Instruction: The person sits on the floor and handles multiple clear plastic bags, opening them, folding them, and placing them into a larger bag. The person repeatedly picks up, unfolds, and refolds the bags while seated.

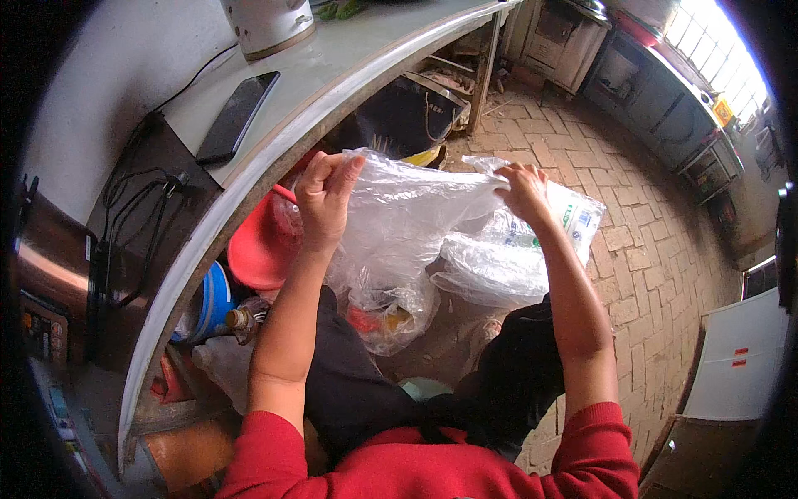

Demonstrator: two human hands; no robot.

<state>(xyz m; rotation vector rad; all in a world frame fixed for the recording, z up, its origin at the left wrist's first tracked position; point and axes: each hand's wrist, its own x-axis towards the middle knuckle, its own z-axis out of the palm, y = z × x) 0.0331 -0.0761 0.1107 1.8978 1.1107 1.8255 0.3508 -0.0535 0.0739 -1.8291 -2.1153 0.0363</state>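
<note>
A clear plastic bag [399, 218] is stretched between my two hands above my knees. My left hand [324, 196] pinches its upper left edge between thumb and fingers. At its upper right, my right hand [527, 190] grips the gathered film. The lower part of the bag hangs down, with red and yellow items [380, 318] showing through clear film there; whether they are inside this bag, I cannot tell. Under my right forearm lies a plastic-wrapped package [576, 218] with green and blue print, beside more crumpled clear film [492, 265].
A curved-looking tabletop edge [249, 187] runs along my left, with a black phone [240, 118] and coiled black cables [140, 206] near it. Below are a red basin [265, 243], a blue-rimmed container [215, 302] and a dark bag [405, 118]. Brick floor [636, 249] extends right, towards cabinets [654, 93].
</note>
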